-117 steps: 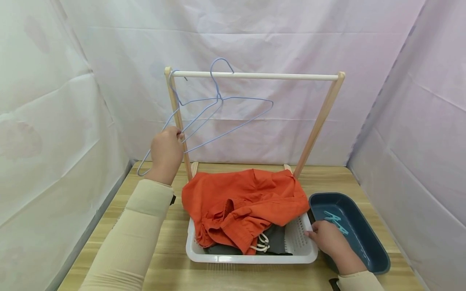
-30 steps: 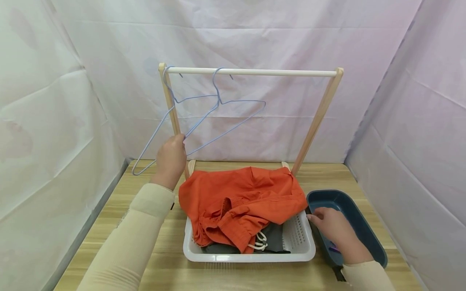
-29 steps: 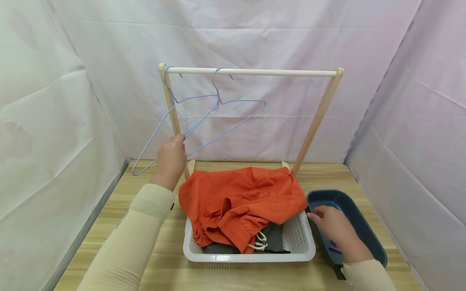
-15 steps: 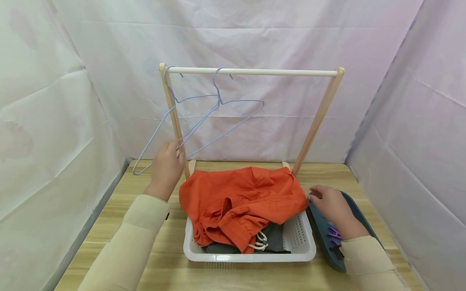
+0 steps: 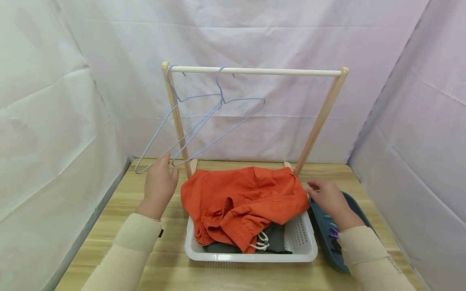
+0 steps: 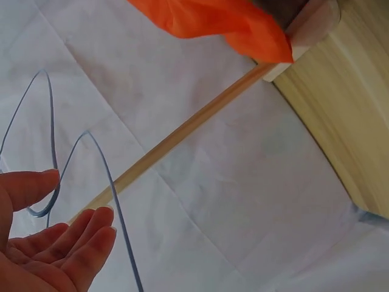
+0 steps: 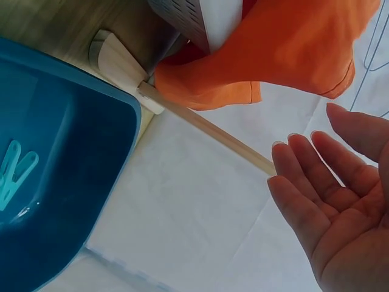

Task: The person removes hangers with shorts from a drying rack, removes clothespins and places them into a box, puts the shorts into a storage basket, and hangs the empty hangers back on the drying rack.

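Two thin blue wire hangers hang from the white rail of a wooden rack: one hanger at the left end, the other hanger to its right. My left hand is by their lower corners, thumb and fingers apart. In the left wrist view the wire passes close to the thumb; I cannot tell whether they touch. My right hand, fingers loosely bent and holding nothing, is over the blue basin, beside the orange garment. That garment lies heaped in a white basket.
Dark grey cloth and a white drawstring show in the basket. Teal clothespins and a purple clothespin lie in the basin. The rack's right post rises behind. Pale cloth walls enclose the wooden table.
My left hand has let go of the hangers and moved down and left; both hooks now sit on the rail. My right hand has moved away from the basket's side, farther back over the basin.
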Action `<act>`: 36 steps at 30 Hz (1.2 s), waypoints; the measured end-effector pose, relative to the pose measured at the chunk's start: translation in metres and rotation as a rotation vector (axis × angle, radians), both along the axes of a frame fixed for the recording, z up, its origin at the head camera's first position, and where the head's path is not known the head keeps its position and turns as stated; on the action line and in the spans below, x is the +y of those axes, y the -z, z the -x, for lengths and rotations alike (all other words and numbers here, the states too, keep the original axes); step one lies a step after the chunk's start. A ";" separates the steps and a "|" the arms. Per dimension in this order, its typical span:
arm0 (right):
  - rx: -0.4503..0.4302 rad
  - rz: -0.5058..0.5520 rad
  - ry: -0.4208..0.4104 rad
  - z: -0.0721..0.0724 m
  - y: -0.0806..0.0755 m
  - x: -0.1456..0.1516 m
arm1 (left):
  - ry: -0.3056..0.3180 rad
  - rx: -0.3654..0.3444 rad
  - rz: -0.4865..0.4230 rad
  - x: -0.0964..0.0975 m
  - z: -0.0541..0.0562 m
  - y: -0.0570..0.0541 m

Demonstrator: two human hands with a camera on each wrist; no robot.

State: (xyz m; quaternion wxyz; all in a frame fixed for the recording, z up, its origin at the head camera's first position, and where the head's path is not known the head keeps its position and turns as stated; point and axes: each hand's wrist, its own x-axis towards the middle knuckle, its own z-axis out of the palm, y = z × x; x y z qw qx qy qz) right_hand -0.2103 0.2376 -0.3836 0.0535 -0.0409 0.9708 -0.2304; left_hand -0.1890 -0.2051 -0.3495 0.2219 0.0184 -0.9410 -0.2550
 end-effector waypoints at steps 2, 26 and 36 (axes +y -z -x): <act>-0.002 0.000 0.000 0.004 0.000 0.000 | -0.003 -0.024 -0.014 -0.001 -0.003 0.004; -0.042 -0.035 -0.160 0.052 -0.008 -0.023 | 0.085 -0.369 0.039 0.002 0.011 0.044; -0.100 -0.123 -0.209 0.068 -0.009 -0.028 | 0.102 -0.435 0.097 0.004 0.028 0.043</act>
